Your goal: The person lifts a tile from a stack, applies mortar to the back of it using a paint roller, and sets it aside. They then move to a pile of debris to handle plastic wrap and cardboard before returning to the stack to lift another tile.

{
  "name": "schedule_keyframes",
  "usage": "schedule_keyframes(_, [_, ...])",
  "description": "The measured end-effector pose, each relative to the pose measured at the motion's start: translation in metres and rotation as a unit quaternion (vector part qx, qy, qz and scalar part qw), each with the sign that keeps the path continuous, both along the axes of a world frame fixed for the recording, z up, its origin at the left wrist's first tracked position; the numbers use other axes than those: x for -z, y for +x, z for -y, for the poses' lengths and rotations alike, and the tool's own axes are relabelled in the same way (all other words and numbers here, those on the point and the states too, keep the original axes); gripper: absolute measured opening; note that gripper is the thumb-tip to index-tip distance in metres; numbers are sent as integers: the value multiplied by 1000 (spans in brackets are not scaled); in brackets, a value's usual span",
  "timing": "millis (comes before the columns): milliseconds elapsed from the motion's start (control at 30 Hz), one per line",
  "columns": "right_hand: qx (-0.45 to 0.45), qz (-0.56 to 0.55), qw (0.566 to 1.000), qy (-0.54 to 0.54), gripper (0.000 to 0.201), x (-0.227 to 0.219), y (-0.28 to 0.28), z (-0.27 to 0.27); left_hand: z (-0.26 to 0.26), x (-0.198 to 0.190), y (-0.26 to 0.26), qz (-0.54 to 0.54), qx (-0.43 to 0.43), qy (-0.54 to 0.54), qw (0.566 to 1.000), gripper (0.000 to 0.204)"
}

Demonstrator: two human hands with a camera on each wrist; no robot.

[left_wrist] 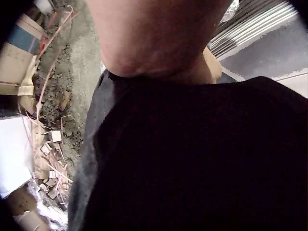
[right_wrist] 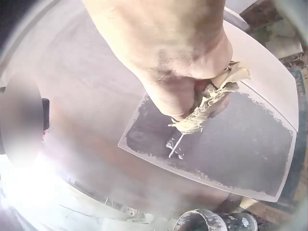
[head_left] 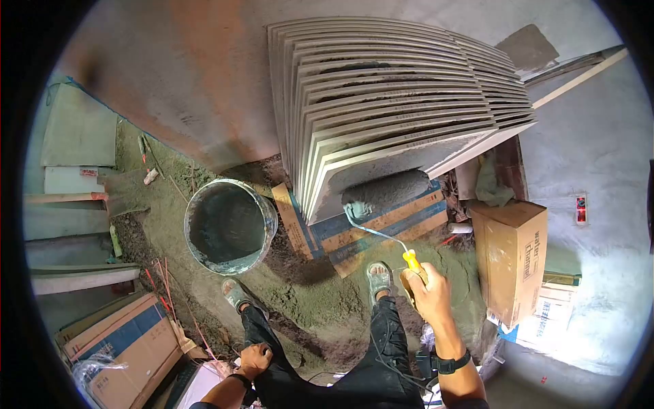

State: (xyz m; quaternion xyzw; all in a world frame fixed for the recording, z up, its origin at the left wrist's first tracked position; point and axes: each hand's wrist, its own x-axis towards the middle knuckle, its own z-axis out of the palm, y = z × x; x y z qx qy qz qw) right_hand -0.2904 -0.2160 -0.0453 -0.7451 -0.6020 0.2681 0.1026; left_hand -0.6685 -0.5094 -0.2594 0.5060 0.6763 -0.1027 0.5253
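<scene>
Fingers of the right hand (head_left: 428, 290) are curled tight round the yellow plastic handle of a paint roller (head_left: 385, 199), with the forearm reaching forward from the near right and a black wrist strap (head_left: 451, 364) buckled round it. From the fist, the roller's pale blue wire frame bends away to the left and far side, ending in a grey, paste-soaked roller sleeve that lies against the face of the front tile. That tile belongs to the leaning stack of large pale ceramic tiles (head_left: 395, 102), which stands on flattened blue and tan cardboard (head_left: 381, 228) and tips back toward the grey wall. In the right wrist view the same hand (right_wrist: 192, 91) clenches a ragged, paste-crusted wrap around the handle, and the tile's face beyond it is coated dark grey with a bare pale border.

Left hand (head_left: 255, 359) rests on the left thigh of the black trousers (head_left: 381, 368), fingers bent over the cloth; whether it grips the fabric cannot be told. The left wrist view shows only skin and dark cloth close up.

To the left of the tiles, well apart from the roller, stands a round grey bucket smeared with cement paste (head_left: 229, 226). A brown cardboard box (head_left: 514, 259) sits to the right of the right hand.
</scene>
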Motion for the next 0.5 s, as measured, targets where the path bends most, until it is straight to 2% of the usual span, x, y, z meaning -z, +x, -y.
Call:
schedule_keyframes(200, [45, -65, 997, -1, 23, -67, -12, 6, -3, 1, -1, -10, 9, -1, 1000, 36])
schedule_keyframes(367, [56, -99, 993, 10, 21, -84, -20, 13, -7, -3, -2, -6, -4, -5, 1000, 37])
schedule_keyframes(433, [63, -146, 987, 18, 21, -88, -28, 12, -5, -2, -3, -3, -8, 0, 1000, 37])
schedule_keyframes(500, [75, -127, 988, -39, 21, -95, -36, 7, -4, -3, -5, -3, -9, 11, 1000, 36])
